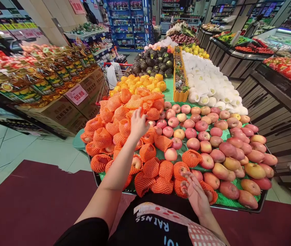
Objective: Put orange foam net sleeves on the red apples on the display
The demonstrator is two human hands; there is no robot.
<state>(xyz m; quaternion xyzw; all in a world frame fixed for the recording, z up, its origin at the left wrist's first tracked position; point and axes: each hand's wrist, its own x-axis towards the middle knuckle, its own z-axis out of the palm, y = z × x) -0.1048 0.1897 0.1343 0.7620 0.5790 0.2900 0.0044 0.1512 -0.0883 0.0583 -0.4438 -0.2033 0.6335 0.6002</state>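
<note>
My left hand reaches out over the fruit stand, fingers spread and nothing seen in them. Just beyond its fingertips lies a heap of orange foam nets. Around and below that hand are several apples in orange foam nets. To its right, bare red apples rest on green mesh. Close to my body, my right hand is held with its fingers apart, beside a netted apple at the stand's front edge. I see no fruit in that hand. Contact with the netted apple is unclear.
Mangoes fill the stand's right side. White-netted fruit, a yellow planter box, yellow-netted fruit and dark-netted fruit lie farther back. Oil bottles on cartons stand left, near a shopping cart.
</note>
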